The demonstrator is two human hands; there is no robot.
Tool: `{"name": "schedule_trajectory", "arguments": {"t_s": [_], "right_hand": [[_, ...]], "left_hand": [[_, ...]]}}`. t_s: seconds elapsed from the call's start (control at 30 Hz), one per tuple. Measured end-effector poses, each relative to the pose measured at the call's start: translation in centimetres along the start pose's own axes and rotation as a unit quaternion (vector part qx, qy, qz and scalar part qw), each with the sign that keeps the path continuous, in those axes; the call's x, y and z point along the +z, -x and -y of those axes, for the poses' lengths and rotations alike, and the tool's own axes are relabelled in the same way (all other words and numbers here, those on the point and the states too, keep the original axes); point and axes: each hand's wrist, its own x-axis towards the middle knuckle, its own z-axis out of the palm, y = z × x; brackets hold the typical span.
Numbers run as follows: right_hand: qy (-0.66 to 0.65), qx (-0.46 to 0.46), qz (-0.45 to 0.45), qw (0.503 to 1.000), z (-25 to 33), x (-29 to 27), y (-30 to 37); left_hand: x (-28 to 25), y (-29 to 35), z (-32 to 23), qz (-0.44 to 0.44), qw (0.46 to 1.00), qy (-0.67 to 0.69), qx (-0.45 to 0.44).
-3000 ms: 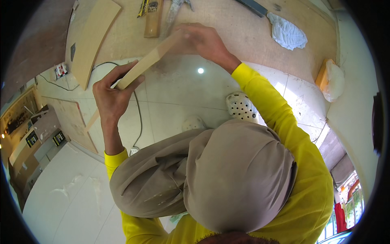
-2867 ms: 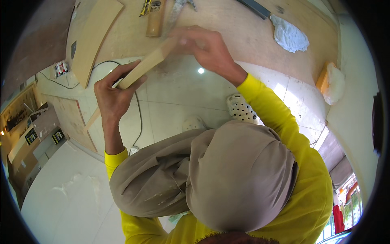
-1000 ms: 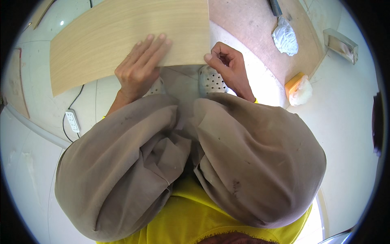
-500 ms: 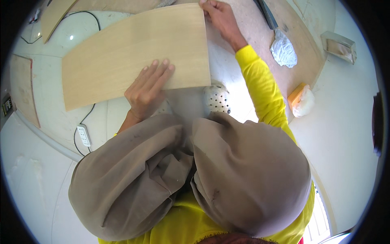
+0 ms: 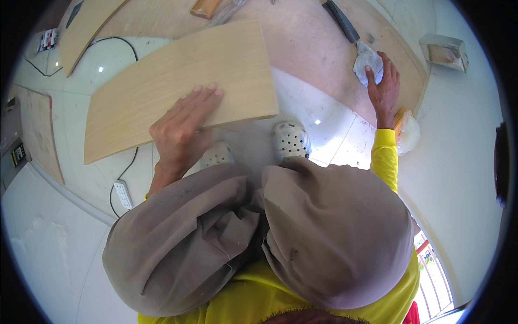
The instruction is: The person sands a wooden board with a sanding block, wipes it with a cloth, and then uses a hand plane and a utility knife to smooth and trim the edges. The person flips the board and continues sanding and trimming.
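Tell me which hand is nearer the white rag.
Right. The right hand rests its fingers on the white rag at the far right; the left hand lies flat on the wood panel, well to the rag's left.

Pale tan wood-grain panel [image 5: 178,89] over a glossy white tiled floor [image 5: 324,116]. A crumpled white rag [image 5: 367,60] on a pinkish-brown board [image 5: 318,48]. Yellow sleeve [image 5: 384,156], grey-brown trousers [image 5: 334,237], white perforated clogs [image 5: 290,140], black cable [image 5: 127,167] to a white power strip [image 5: 123,194].
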Motion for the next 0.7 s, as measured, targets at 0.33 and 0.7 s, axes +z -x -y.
{"name": "schedule_trajectory", "arguments": {"t_s": [0.33, 0.7], "right_hand": [[0.114, 0.026, 0.053, 0.992, 0.8, 1.5, -0.6], [-0.200, 0.047, 0.010, 0.979, 1.7, 5.4, -8.9]], "left_hand": [[-0.5, -0.4, 0.2, 0.009, 1.000, -0.001, -0.003], [-0.2, 0.2, 0.2, 0.019, 1.000, 0.016, -0.012]]}}
